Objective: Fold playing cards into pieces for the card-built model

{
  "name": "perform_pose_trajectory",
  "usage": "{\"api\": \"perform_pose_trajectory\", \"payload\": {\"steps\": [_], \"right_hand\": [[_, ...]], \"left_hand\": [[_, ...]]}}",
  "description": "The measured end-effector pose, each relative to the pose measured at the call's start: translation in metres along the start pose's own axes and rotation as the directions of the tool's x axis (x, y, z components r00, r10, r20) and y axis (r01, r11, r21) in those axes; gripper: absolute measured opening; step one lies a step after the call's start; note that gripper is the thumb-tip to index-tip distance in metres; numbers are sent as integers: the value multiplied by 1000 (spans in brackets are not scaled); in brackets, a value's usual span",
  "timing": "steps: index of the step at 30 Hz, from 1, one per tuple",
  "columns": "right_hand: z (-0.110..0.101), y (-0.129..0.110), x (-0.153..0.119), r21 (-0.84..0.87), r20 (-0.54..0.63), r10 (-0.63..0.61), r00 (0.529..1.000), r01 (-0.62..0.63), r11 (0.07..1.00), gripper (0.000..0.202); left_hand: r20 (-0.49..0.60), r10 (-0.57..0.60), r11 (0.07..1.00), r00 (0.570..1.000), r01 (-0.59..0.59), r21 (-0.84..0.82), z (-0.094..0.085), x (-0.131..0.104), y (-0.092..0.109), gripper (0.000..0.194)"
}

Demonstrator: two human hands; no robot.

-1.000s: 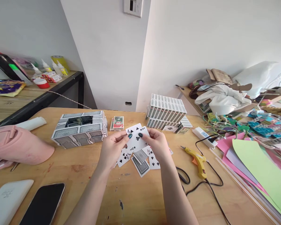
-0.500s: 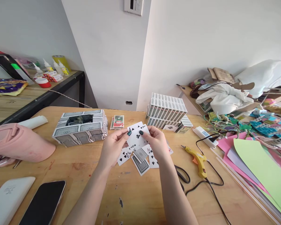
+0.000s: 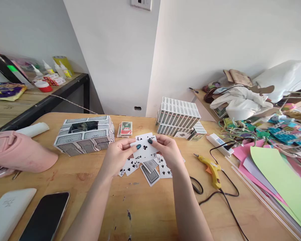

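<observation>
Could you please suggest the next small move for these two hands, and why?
Perhaps the left hand and right hand should square up the rectangular white ace-of-clubs card with the white four card behind, since the four sticks out above it.

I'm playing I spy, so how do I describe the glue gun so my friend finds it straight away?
Find the big wooden table, then look right of the person's right hand. Before the coloured paper lies the glue gun, shaped like a little pistol. It's yellow with an orange trigger, while the power strip beyond it is white.
</observation>
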State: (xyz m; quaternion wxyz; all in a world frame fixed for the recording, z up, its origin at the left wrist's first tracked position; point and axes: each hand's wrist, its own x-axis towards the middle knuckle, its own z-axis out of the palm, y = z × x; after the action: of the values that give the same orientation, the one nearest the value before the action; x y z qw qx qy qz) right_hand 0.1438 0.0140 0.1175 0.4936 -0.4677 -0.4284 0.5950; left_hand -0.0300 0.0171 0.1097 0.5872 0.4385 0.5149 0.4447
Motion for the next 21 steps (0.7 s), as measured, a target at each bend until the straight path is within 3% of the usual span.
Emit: {"api": "perform_pose_trajectory", "payload": {"steps": [6,10,21], "right_hand": [[-1,1,1,33,13,-12,1000,12,999,25],[-3,1,1,42,43,28,999,-30,999,33],[-1,-2,-1,-18,-14,42,999,-43,999,29]], "left_hand": [[-41,20,1000,999,-20,-3,1,0,0,35],[-21,22,1000,1000,-22,2,0,1,0,33],[33,-40,995,999,43,-87,-2,-1,4,31]]}}
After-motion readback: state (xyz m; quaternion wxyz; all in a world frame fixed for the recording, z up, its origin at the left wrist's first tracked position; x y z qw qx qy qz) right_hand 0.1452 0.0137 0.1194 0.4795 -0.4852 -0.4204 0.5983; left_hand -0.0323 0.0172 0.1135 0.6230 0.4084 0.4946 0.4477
